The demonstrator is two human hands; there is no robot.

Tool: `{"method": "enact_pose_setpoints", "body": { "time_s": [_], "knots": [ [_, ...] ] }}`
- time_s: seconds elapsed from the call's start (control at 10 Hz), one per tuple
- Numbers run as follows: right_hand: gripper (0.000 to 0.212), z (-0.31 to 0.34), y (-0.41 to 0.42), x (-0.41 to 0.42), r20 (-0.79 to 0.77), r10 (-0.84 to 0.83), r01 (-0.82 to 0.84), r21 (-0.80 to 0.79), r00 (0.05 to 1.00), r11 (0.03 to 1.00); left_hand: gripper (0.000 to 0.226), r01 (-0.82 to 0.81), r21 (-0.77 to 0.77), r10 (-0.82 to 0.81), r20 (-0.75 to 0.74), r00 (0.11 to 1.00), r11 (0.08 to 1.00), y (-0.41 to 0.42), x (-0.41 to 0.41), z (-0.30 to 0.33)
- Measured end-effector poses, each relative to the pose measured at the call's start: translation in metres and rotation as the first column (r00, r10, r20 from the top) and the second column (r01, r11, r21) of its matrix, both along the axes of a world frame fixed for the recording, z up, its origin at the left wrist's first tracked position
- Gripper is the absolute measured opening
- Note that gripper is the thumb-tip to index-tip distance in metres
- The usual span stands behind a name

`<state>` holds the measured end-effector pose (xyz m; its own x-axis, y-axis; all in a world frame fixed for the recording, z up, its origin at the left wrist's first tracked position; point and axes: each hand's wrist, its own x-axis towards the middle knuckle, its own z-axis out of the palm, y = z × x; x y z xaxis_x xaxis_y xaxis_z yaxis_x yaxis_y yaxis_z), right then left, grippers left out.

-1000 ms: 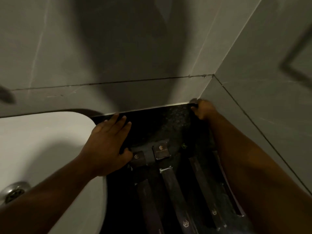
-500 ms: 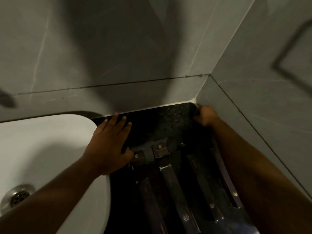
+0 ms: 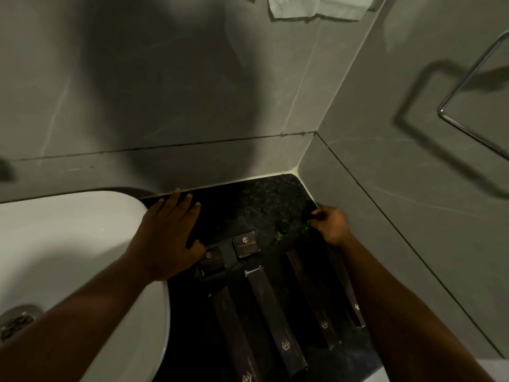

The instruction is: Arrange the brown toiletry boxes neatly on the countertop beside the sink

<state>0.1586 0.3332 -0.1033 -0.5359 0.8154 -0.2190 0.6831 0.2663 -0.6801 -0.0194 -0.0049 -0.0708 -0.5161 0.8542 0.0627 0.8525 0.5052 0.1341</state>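
Note:
Several brown toiletry boxes lie on the black speckled countertop [image 3: 261,199] right of the sink. Two small square boxes, one [image 3: 246,244] and another [image 3: 213,259], sit in front of long boxes [image 3: 275,312], [image 3: 237,334], [image 3: 311,296] running toward me. My right forearm partly covers a further long box [image 3: 351,293]. My left hand [image 3: 168,235] rests flat, fingers spread, on the counter by the sink rim, thumb against the left small box. My right hand [image 3: 330,224] is curled near the right wall, fingertips pinching a small dark bottle [image 3: 306,219] that is hard to make out in the dim light.
A second small green-tinted bottle [image 3: 281,231] stands just behind the boxes. The white sink [image 3: 68,244] with its drain [image 3: 16,321] fills the left. Grey tiled walls close the back and right. A metal towel ring [image 3: 473,78] hangs on the right wall.
My right hand has drawn back from the far corner toward me along the right wall. The left hand has stayed flat in place. The camera has tilted up a little.

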Motion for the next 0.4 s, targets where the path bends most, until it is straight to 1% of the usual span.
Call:
{"method": "enact_pose_setpoints", "body": {
  "time_s": [0.1,0.2,0.3,0.4],
  "knots": [
    [0.022,-0.004,0.004,0.0,0.007,0.029,-0.03,0.028,1.0,0.999,0.081,0.008,-0.005,-0.008,-0.02,1.0,1.0,0.001,-0.001,0.002],
    [0.029,-0.004,0.006,0.006,0.051,0.097,-0.1,0.045,0.994,0.994,0.085,-0.002,-0.012,0.002,-0.012,1.0,1.0,0.001,0.001,0.002],
    [0.045,0.004,0.003,0.011,0.01,0.148,-0.148,0.076,0.989,0.986,0.087,-0.017,-0.01,0.017,0.008,1.0,1.0,0.001,0.0,0.006],
    [0.059,0.019,-0.009,0.025,0.038,0.177,-0.181,0.18,0.983,0.967,0.088,-0.032,-0.031,0.033,0.049,0.998,0.999,-0.005,0.012,0.01]
  ]
}}
